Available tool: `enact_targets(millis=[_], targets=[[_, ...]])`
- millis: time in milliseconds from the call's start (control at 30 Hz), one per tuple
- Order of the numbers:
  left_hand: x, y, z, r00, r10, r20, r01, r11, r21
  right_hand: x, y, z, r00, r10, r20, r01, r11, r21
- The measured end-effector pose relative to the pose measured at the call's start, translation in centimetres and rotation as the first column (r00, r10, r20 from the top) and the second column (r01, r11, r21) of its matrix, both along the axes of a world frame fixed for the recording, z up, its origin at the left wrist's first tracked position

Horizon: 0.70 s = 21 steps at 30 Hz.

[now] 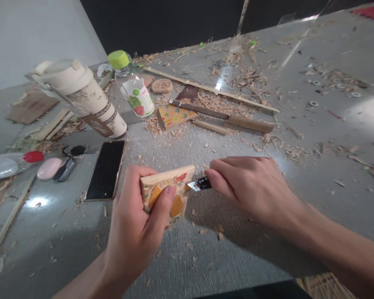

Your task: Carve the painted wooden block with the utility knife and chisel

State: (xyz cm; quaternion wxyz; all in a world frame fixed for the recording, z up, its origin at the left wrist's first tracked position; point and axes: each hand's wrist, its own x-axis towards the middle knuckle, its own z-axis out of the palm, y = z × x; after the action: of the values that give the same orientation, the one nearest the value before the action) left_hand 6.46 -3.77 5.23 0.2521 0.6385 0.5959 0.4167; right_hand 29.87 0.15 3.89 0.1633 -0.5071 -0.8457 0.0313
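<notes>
Close to the middle of the worktop's (330,166) near edge, the left hand (134,236) grips a small painted wooden block (171,185), thumb laid across its picture face and fingers behind. The block is tipped up so its right edge stays bare, and I'd say that is the reason for the grip: the right hand (252,187) is closed round a small dark-handled cutter (200,184) whose blade tip meets just that edge. The loose gear lies clear of the hands: one phone (106,169) flat just left of the block, one green-capped bottle (134,89) and one cream tumbler (84,97) towards the far left corner, and past the middle one long wooden-handled knife (224,116) beside a second painted block (174,115). So two blocks, two blades, and wood shavings (224,99) strewn beyond counting
</notes>
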Motion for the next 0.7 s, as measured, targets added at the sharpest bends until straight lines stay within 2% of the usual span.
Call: enact_targets(millis=[100, 400, 600, 700], targets=[[-0.2, 0.0, 0.2, 0.998, -0.044, -0.036, 0.043, 0.999, -0.019, 0.1, 0.0, 0.0, 1.0, 0.017, 0.026, -0.017, 1.0, 0.017], [-0.5, 0.5, 0.6, 0.994, -0.091, -0.064, 0.086, 0.994, -0.073, 0.0, 0.1, 0.1, 0.997, 0.023, 0.078, -0.019, 0.999, -0.051], [-1.3, 0.6, 1.0, 0.962, -0.163, -0.22, 0.152, 0.986, -0.067, 0.5, 0.4, 0.0, 0.994, 0.09, 0.054, -0.088, 0.995, -0.046], [-1.5, 0.7, 1.0, 0.961, -0.213, -0.177, 0.199, 0.976, -0.093, 0.6, 0.6, -0.1, 0.994, 0.104, 0.042, -0.102, 0.994, -0.042]])
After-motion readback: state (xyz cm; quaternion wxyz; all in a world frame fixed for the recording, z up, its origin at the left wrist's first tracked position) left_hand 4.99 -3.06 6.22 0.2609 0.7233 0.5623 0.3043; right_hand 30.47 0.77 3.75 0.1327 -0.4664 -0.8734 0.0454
